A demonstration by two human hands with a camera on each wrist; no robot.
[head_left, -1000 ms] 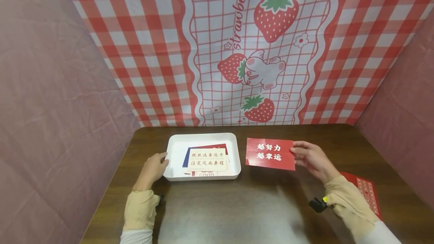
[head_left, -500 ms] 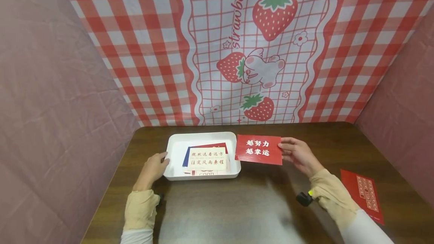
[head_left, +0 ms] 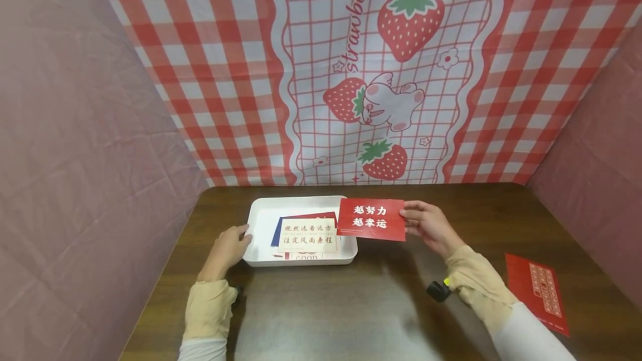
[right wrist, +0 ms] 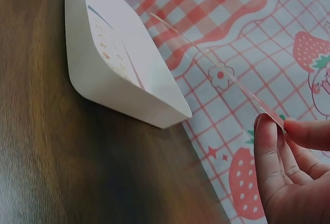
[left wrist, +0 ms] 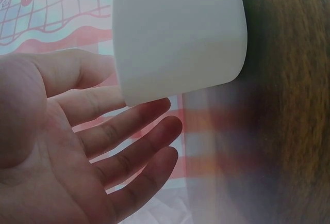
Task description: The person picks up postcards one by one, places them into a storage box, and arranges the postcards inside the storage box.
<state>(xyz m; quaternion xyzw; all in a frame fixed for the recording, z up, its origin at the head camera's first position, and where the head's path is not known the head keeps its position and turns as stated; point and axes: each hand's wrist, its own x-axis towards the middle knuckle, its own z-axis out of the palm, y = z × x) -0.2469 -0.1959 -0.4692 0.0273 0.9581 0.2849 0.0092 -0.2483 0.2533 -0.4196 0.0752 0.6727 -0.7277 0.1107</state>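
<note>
My right hand [head_left: 428,226] pinches a red card [head_left: 371,219] with white characters by its right edge. The card is held up, and its left part overlaps the right rim of a white tray [head_left: 259,204] in the head view. Edge-on in the right wrist view, the card [right wrist: 227,74] sits between thumb and fingertips. At the tray's left side, my left hand [head_left: 228,252] holds the rim with thumb and index finger; the left wrist view shows the other fingers loosely extended beside the tray wall [left wrist: 180,38], their nearest tips partly behind its corner.
Inside the tray, a cream card [head_left: 307,234] lies over several others, including a blue and red one. Another red card [head_left: 539,294] lies on the brown table [head_left: 321,311] at right. A strawberry-patterned cloth [head_left: 401,82] hangs behind, with pink cloth at both sides.
My right hand has moved left with the red card, bringing it from beside the tray to over its right rim. The left hand has stayed at the tray's left side.
</note>
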